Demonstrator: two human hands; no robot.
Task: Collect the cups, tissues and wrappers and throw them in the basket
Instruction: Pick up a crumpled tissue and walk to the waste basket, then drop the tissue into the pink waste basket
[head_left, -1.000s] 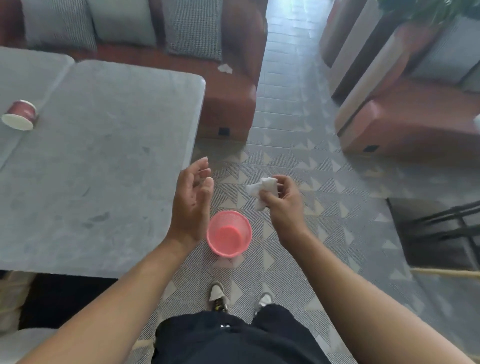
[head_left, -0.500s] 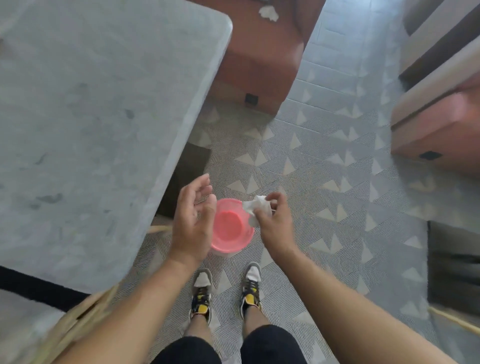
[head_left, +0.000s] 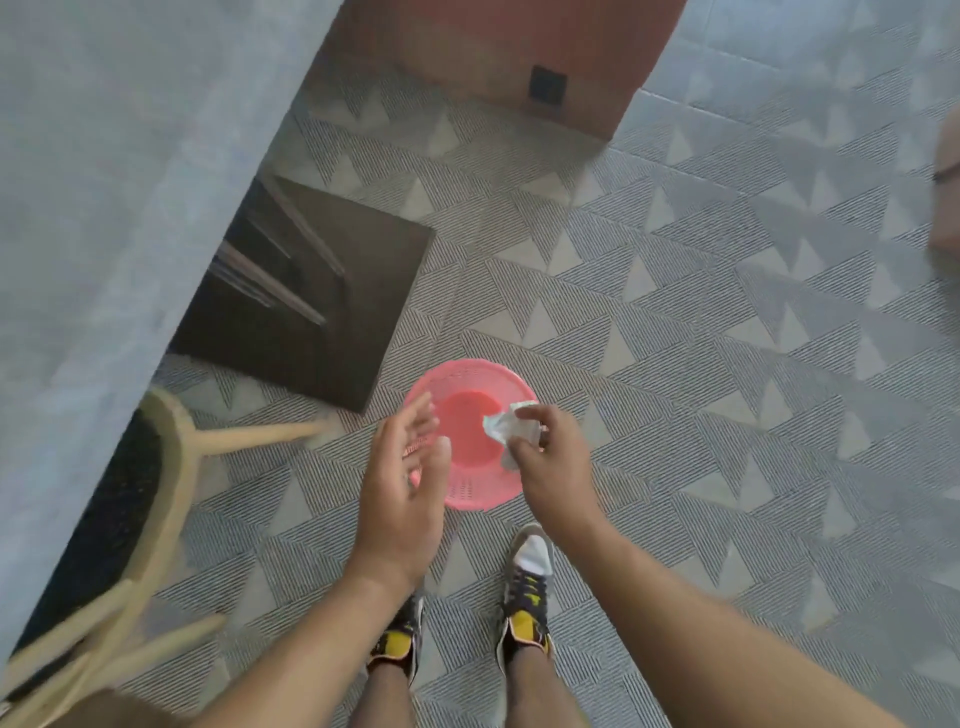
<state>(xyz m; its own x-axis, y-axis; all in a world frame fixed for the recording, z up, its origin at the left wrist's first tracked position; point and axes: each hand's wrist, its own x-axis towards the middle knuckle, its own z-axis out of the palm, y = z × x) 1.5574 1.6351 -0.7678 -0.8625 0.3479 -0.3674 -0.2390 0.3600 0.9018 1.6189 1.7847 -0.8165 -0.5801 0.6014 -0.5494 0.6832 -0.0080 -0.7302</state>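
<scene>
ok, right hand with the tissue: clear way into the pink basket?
Probably yes. The right hand pinches the tissue above the open basket; the left hand, open, overlaps only its left rim. Nothing visible lies between.

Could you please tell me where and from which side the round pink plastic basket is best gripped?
Probably the far rim of the round pink plastic basket, reached from above: it stands upright, mouth up, rim flaring wider than the base. The near side is hidden by the left hand and the right hand, which pinches a crumpled white tissue.
</scene>
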